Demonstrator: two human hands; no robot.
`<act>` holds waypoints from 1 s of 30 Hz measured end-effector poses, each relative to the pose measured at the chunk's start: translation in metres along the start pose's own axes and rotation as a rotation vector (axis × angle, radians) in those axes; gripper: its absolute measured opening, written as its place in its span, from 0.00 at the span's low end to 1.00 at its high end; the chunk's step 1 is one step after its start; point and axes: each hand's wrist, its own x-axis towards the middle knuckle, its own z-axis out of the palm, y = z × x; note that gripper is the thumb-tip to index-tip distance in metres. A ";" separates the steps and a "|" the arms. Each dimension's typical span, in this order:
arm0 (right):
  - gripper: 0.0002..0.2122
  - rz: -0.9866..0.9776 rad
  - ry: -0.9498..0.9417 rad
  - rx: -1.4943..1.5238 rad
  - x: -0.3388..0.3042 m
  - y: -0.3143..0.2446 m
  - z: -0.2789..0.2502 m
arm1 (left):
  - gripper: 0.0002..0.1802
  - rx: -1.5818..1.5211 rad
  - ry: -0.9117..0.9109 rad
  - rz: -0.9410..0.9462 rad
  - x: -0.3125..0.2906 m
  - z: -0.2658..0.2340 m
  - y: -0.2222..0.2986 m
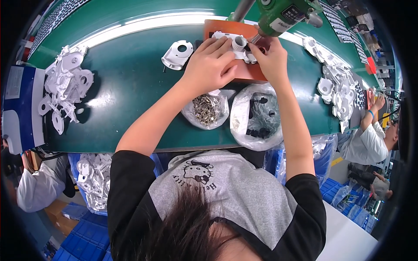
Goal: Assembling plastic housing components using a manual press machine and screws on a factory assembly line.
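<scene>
A white plastic housing (230, 38) with a round tube lies on an orange-brown block (244, 75) at the back middle of the bench. My left hand (210, 64) rests on its left side, fingers stretched over it and thumb apart. At the housing's right side, just below the metal tip of a green bench machine (278, 17), my right hand (272, 60) has thumb and fingers pinched. What they pinch is hidden; something small and dark shows by the fingertips. Left of my left hand lies a loose white housing (177, 55) with a round hole.
Below my hands stand a bag of small metal screws (204, 111) and a clear bag of black parts (257, 117). White parts are heaped on the left (67, 85) and on the right (337, 85). A co-worker (370, 139) sits at the far right.
</scene>
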 end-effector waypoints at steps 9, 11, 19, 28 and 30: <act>0.23 -0.434 0.027 -0.437 -0.037 -0.005 -0.010 | 0.12 0.003 -0.023 -0.009 0.001 -0.001 0.002; 0.24 -0.491 0.029 -0.490 -0.038 -0.007 -0.010 | 0.12 0.009 -0.032 -0.008 0.002 -0.001 0.002; 0.27 -0.507 -0.034 -0.536 -0.042 -0.009 -0.007 | 0.13 -0.007 -0.054 -0.031 0.002 0.001 0.001; 0.16 -0.146 0.453 0.370 0.052 0.008 -0.121 | 0.11 -0.024 0.005 -0.014 0.003 0.000 0.003; 0.17 -0.087 0.379 0.473 0.124 -0.028 -0.143 | 0.11 -0.018 0.016 0.005 0.002 0.003 0.002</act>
